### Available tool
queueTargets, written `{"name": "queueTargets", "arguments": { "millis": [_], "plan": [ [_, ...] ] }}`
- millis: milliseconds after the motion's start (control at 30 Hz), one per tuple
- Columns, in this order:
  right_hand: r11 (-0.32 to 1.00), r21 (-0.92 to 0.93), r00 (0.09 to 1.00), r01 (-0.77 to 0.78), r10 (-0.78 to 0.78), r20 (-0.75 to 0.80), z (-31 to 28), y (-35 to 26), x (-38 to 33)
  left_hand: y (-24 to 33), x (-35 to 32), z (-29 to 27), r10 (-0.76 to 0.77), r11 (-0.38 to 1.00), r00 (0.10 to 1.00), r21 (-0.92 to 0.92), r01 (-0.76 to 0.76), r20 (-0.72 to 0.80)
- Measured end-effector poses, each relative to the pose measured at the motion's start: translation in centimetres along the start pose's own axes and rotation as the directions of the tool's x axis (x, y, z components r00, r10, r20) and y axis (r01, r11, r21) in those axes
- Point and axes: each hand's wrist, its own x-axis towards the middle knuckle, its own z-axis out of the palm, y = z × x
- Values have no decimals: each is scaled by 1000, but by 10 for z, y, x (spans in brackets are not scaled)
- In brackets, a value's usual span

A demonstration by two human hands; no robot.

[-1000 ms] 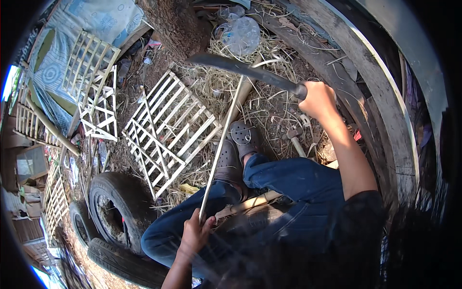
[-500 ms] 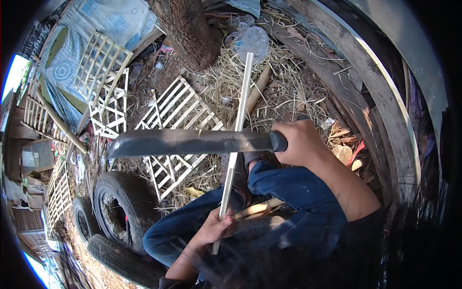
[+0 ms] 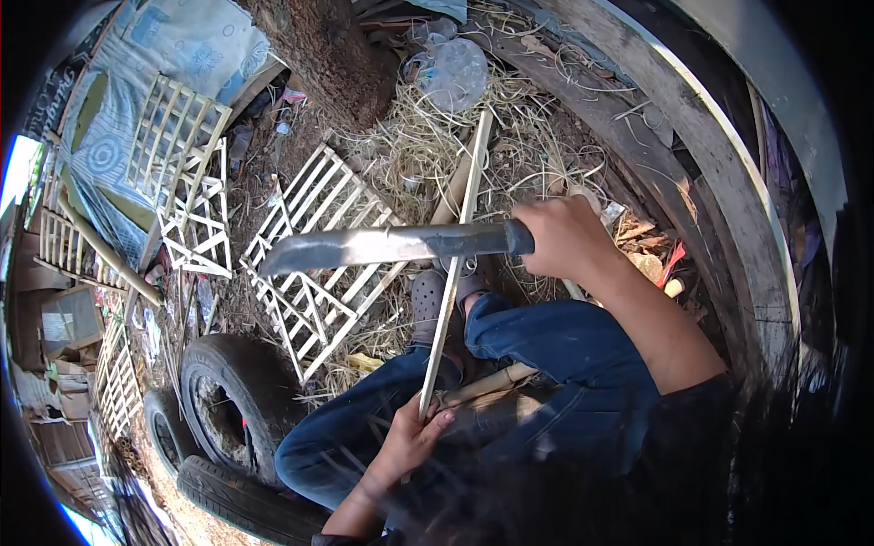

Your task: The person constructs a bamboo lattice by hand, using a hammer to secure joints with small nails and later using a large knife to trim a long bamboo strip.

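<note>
My right hand (image 3: pixel 566 238) is wrapped round the handle of a machete (image 3: pixel 391 246), whose broad dark blade points left across the view. The blade crosses over a long pale bamboo strip (image 3: pixel 451 296); I cannot tell whether they touch. Low down, my left hand (image 3: pixel 414 435) grips the strip near its lower end, and the strip slants up and away to the right. Beneath it, a thicker bamboo piece (image 3: pixel 492 384) lies across between my legs, beside my left hand.
Bamboo lattice panels (image 3: pixel 319 264) lie ahead and to the left. Old tyres (image 3: pixel 228 400) are at my left knee. Shavings (image 3: pixel 428 136) cover the ground near a tree trunk (image 3: pixel 332 64) and a clear plastic bottle (image 3: pixel 455 73). Long boards (image 3: pixel 637 136) run along the right.
The machete has shifted slightly right and up, its blade now tilting down toward the tip. The bamboo strip leans further right at its top and has turned in my left hand.
</note>
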Motion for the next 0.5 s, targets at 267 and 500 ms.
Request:
{"name": "queueTargets", "arguments": {
  "millis": [267,500],
  "plan": [
    [985,-130,987,-111,125,104,6,19,-2,-14,8,-4,-85,995,996,45,85,-5],
    [969,-112,958,-219,236,165,25,35,25,-11,-9,-6,-17,995,1000,-103,18,2]
  ]
}}
